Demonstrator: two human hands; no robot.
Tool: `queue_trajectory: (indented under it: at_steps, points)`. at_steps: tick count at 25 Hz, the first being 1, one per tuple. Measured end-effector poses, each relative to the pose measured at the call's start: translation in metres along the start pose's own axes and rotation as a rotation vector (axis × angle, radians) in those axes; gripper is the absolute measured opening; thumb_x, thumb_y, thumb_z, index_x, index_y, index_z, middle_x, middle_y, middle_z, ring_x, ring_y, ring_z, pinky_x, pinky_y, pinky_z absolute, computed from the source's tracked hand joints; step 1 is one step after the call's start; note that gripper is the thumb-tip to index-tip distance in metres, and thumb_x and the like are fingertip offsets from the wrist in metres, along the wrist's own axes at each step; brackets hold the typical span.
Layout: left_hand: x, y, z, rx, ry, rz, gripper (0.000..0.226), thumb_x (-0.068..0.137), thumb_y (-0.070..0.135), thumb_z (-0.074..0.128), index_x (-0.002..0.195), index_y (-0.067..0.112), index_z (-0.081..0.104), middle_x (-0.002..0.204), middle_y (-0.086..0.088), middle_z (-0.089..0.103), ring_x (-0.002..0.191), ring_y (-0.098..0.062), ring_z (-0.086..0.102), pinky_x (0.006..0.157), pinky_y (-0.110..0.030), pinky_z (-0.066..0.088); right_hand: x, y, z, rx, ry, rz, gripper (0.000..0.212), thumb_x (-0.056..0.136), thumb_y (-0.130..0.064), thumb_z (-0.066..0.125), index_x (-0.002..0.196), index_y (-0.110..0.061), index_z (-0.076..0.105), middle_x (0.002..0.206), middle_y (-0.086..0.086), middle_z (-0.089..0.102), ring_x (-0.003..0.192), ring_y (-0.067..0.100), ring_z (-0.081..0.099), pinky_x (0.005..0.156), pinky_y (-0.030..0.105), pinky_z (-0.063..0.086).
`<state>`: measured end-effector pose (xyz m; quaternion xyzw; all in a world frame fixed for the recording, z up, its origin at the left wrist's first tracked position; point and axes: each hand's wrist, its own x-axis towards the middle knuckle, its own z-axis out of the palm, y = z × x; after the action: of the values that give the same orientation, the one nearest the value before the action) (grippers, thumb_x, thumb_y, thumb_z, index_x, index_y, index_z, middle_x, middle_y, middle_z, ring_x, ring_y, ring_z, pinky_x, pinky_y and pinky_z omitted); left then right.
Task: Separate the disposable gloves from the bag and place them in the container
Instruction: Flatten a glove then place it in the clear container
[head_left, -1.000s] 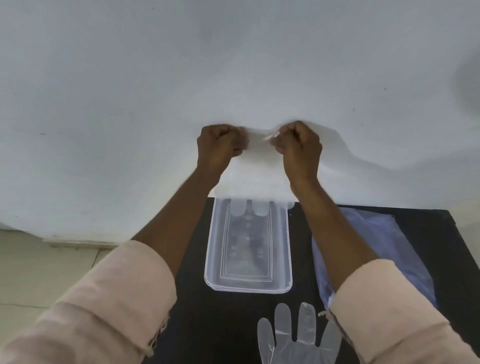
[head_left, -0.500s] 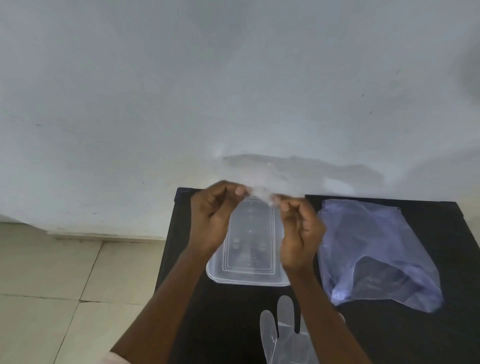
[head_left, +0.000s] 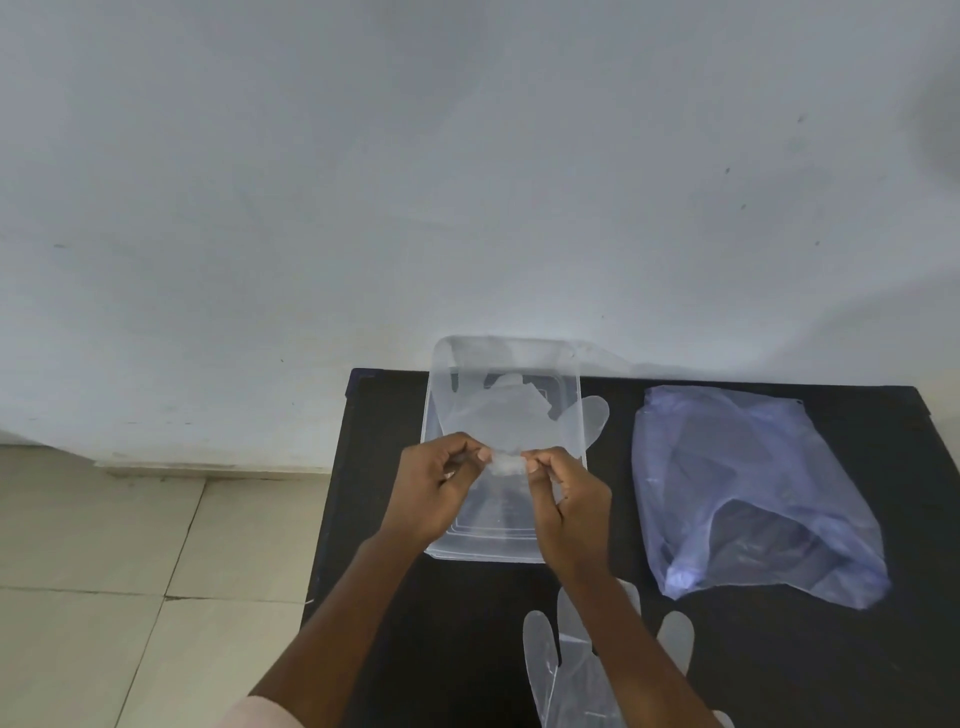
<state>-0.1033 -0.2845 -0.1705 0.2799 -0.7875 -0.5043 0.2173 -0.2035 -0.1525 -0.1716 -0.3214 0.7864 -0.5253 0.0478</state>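
Observation:
A clear disposable glove (head_left: 501, 415) lies spread across the clear rectangular container (head_left: 435, 395) on the black table, one finger hanging over the container's right wall. My left hand (head_left: 434, 488) and my right hand (head_left: 563, 506) both pinch the glove's cuff edge above the container's middle. To the right, a pale blue plastic bag (head_left: 748, 493) lies crumpled. More clear gloves (head_left: 550, 670) lie at the table's near edge, partly hidden under my right forearm.
The black table (head_left: 374, 467) stands against a white wall (head_left: 467, 182). Its left edge drops to a beige tiled floor (head_left: 130, 571). The bag covers much of the table's right side.
My hands have come down from in front of the wall to just over the container, and the glove that hung from them now lies spread inside it.

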Motion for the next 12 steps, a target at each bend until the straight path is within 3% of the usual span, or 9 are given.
queue_trajectory:
  at_steps: [3,6,9,12]
  points:
    - [0.0,0.002,0.001,0.068,0.007,-0.002,0.012,0.091,0.017,0.064,0.089,0.011,0.074,0.081,0.006,0.073,0.077,-0.006,0.068,0.073,-0.023,0.057,0.001,-0.001,0.0,-0.033,-0.004,-0.006,0.012,0.09,-0.013,0.056,0.087,-0.009,0.067,0.08,0.003,0.071,0.074,-0.007,0.06,0.069,0.001,0.045]
    - [0.004,0.007,0.001,0.084,0.031,-0.028,0.011,0.092,0.016,0.064,0.088,0.012,0.073,0.079,0.007,0.071,0.074,-0.003,0.067,0.07,-0.013,0.052,0.008,-0.002,-0.007,0.02,0.003,0.037,0.014,0.091,-0.016,0.056,0.084,-0.011,0.066,0.076,0.003,0.07,0.072,0.004,0.062,0.063,0.009,0.047]
    - [0.002,0.01,0.001,0.115,0.022,-0.085,0.013,0.092,0.018,0.063,0.087,0.013,0.073,0.079,0.003,0.073,0.072,-0.007,0.068,0.073,-0.019,0.055,0.01,0.0,-0.012,0.047,-0.03,0.103,0.015,0.092,-0.018,0.056,0.082,-0.011,0.065,0.072,0.002,0.068,0.067,0.013,0.061,0.059,0.019,0.048]
    - [-0.01,0.009,0.003,0.114,-0.006,-0.123,0.013,0.091,0.018,0.063,0.085,0.012,0.073,0.078,0.002,0.073,0.072,-0.01,0.068,0.075,-0.029,0.059,0.0,0.003,-0.012,0.017,-0.05,0.122,0.014,0.092,-0.016,0.057,0.081,-0.012,0.064,0.071,0.0,0.067,0.072,0.012,0.062,0.06,0.017,0.049]
